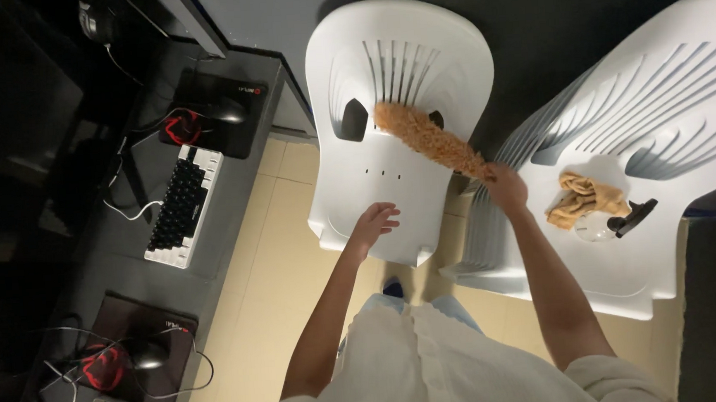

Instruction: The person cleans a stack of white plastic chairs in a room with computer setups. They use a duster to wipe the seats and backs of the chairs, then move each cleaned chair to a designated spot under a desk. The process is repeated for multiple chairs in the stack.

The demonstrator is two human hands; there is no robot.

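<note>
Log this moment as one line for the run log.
right hand: holds orange duster on white chair | left hand: on seat front, open

Both bare arms reach forward. The left hand [371, 222] hangs open, its fingers [385, 216] spread and slightly curled. The right hand [506, 189] is closed in a fist, wrist bent, its fingers wrapped tight.

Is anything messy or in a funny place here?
Yes. A crumpled orange cloth and a spray bottle lying on its side sit on the seat of the stacked white chairs, an odd spot. Nothing looks spilled or broken.
</note>
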